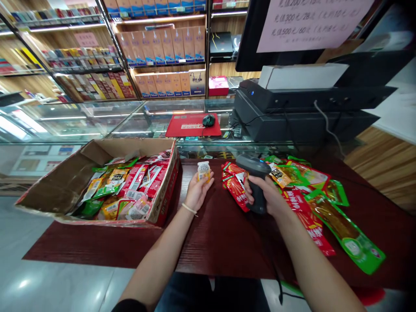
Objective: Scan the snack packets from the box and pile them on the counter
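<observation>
In my left hand lies a small clear-and-yellow snack packet, held up above the dark red counter between the box and the loose packets. My right hand is wrapped round the grip of a black barcode scanner, whose head points left toward the packet. Under and behind the scanner, red snack packets rest on the counter. Left of my hands, an open cardboard box holds many packets, red, green and orange.
Several red and green snack packets spread over the counter's right side. A red mouse pad with a mouse sits on the glass case behind. A black printer-like machine and a monitor stand back right. The scanner's cable hangs over the front edge.
</observation>
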